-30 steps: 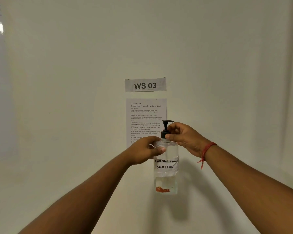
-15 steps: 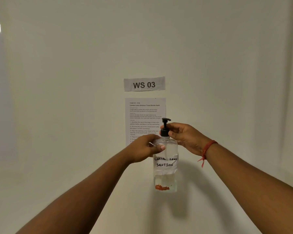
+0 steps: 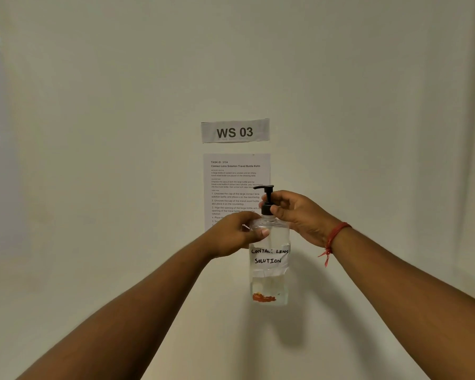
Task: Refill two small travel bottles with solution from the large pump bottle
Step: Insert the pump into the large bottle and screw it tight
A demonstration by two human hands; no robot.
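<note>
The large pump bottle (image 3: 269, 259), labelled "CONTACT LENS SOLUTION", is held upright in front of the wall, its shoulder gripped by the curled left hand (image 3: 236, 234) while the black pump collar (image 3: 267, 208) is pinched by the fingers of the right hand (image 3: 294, 212). Unscrewing is judged to be the step in hand: the body is best kept still and vertical, with only the collar turned, so that no solution is spilled. The 2 travel bottles are not in view.
</note>
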